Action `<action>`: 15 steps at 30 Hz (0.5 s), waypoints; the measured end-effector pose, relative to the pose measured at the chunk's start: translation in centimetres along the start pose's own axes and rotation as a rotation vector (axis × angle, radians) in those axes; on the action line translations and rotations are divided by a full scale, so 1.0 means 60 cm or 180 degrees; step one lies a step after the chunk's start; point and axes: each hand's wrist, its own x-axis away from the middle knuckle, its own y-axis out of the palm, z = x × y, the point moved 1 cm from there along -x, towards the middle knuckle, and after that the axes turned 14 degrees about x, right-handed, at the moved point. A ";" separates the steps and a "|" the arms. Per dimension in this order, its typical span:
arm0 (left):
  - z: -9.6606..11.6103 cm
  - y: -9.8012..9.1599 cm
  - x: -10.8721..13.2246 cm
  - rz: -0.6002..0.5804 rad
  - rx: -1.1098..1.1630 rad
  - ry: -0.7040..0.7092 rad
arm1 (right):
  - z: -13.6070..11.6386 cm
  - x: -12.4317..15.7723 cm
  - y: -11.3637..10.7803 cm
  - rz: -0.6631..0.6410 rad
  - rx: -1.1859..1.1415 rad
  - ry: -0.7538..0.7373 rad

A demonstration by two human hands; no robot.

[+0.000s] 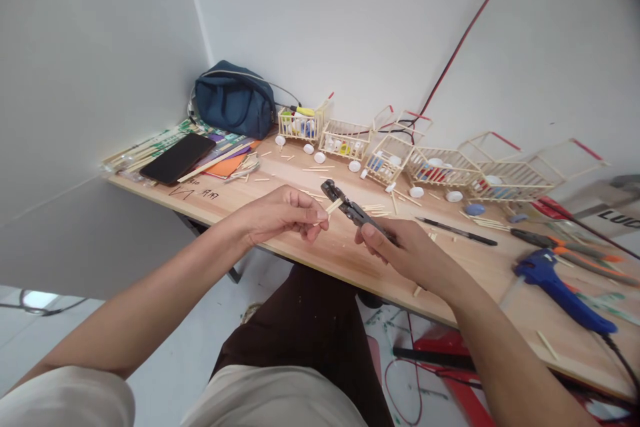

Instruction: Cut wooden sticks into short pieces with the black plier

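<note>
Pinched between the fingers of my left hand (287, 215) are thin wooden sticks (334, 206), their far ends reaching to the jaws of a dark metal cutting tool. My right hand (400, 247) is wrapped round that tool, which looks like nail clippers or small pliers (353, 209). Both hands are above the front part of the wooden table (320, 257). Beyond them lie short cut sticks (375, 209). Behind stands a row of miniature stick-built shopping carts (345, 137) with white round wheels and red handles.
At the left are a black phone (177, 158), wrapped sticks, an orange sheet (226, 166) and a blue bag (235, 100). On the right lie a pen (457, 231), orange-handled pliers (565, 247) and a blue glue gun (565, 287) with its cord. Walls stand behind and left.
</note>
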 end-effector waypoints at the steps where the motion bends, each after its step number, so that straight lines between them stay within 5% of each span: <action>1: 0.001 0.000 0.001 0.0010 -0.0040 0.0018 | -0.001 0.001 0.001 0.0060 0.0083 0.0007; 15: 0.001 0.000 0.028 0.0330 -0.0780 0.0297 | -0.022 0.001 0.018 0.0452 0.0790 -0.0082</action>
